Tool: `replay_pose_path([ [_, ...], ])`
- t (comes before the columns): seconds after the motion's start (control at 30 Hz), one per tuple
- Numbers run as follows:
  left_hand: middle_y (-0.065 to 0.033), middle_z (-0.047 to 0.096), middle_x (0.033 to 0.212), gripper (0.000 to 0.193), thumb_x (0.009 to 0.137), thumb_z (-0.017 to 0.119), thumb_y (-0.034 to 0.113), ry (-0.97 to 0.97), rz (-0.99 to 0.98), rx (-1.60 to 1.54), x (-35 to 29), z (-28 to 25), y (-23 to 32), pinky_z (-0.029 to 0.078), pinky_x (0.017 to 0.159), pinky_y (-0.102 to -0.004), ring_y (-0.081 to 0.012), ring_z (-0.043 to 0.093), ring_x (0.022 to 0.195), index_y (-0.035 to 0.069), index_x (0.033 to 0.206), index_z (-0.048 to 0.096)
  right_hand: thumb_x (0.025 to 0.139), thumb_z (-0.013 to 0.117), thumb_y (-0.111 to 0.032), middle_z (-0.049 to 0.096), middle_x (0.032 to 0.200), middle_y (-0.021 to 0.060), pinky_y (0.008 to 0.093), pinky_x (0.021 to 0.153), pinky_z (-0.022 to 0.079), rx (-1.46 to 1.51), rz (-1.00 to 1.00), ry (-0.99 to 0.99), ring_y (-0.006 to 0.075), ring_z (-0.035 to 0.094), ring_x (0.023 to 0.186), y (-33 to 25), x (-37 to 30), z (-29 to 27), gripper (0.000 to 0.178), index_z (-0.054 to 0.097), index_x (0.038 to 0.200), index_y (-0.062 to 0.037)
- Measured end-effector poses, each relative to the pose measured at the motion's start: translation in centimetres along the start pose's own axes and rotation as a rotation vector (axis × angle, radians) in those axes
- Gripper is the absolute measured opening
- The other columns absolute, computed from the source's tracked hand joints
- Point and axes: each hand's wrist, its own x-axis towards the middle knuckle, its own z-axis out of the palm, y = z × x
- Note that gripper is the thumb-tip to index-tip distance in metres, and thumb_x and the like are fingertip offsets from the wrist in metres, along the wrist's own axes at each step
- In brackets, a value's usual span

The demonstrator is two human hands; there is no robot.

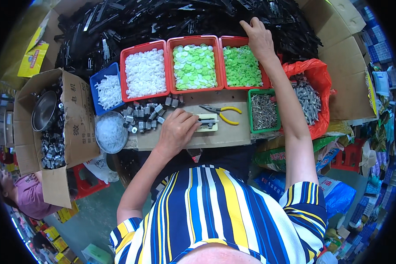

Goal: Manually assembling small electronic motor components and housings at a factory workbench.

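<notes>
My left hand (177, 132) is at the middle of the work board, its fingers closed on the left end of a small cream block (211, 128). A narrow black plastic part (207, 121) lies in that block. My right hand (260, 40) is stretched far forward over a heap of black plastic parts (171, 22). Its thumb and fingers are spread apart, and I see nothing held between them. Pliers with yellow handles (229, 115) lie just beyond the block, and small metal motors (148, 115) are scattered left of it.
Red trays hold white pieces (145, 72), pale green discs (194, 66) and green pieces (242, 67). A blue tray (93, 83), green screw basket (250, 105), red bag (323, 88) and carton of motors (79, 119) surround the board. Another person (35, 196) sits at left.
</notes>
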Motion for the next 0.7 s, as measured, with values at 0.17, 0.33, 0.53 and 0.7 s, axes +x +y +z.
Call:
replay_pose_path([
  [0.17, -0.0103, 0.064, 0.088, 0.020, 0.079, 0.073, 0.008, 0.022, -0.046, -0.037, -0.3, -0.4, 0.5, 0.049, 0.075, -0.0381, -0.0278, 0.060, 0.086, 0.000, 0.096, 0.066, 0.078, 0.061, -0.007, 0.053, 0.094, 0.0055, 0.0358, 0.066, 0.049, -0.024, -0.155, 0.090, 0.0215, 0.059, 0.094, -0.5, 0.2, -1.7, 0.020, 0.065, 0.098, -0.0101],
  [0.33, -0.0159, 0.067, 0.100, 0.034, 0.079, 0.074, 0.006, 0.242, -0.138, -0.178, 1.2, -1.4, 0.2, 0.051, 0.079, -0.0368, -0.0325, 0.064, 0.090, -0.001, 0.111, 0.067, 0.077, 0.062, -0.006, 0.059, 0.108, 0.0082, 0.0371, 0.078, 0.048, 0.196, -0.281, 0.017, 0.0215, 0.058, 0.105, -7.9, -2.4, -8.2, 0.019, 0.064, 0.095, -0.0070],
  [0.53, -0.0081, 0.068, 0.107, 0.035, 0.087, 0.070, 0.006, 0.273, -0.453, -0.626, 2.6, -1.3, 0.2, 0.053, 0.078, -0.0259, -0.0124, 0.065, 0.093, -0.001, 0.120, 0.064, 0.085, 0.064, -0.008, 0.064, 0.087, 0.0156, 0.0428, 0.071, 0.051, 0.798, -0.332, -0.468, 0.0337, 0.064, 0.084, -13.3, -5.2, -10.8, 0.020, 0.062, 0.104, -0.0013],
  [0.7, -0.0024, 0.070, 0.084, 0.018, 0.091, 0.070, 0.011, 0.348, -0.609, -0.954, 1.3, -0.9, -0.5, 0.050, 0.066, -0.0211, -0.0080, 0.065, 0.073, -0.002, 0.103, 0.070, 0.080, 0.071, -0.008, 0.062, 0.093, 0.0145, 0.0425, 0.075, 0.049, 0.910, -0.206, -0.439, 0.0326, 0.062, 0.089, -14.5, -5.8, -12.4, 0.032, 0.060, 0.110, -0.0022],
])
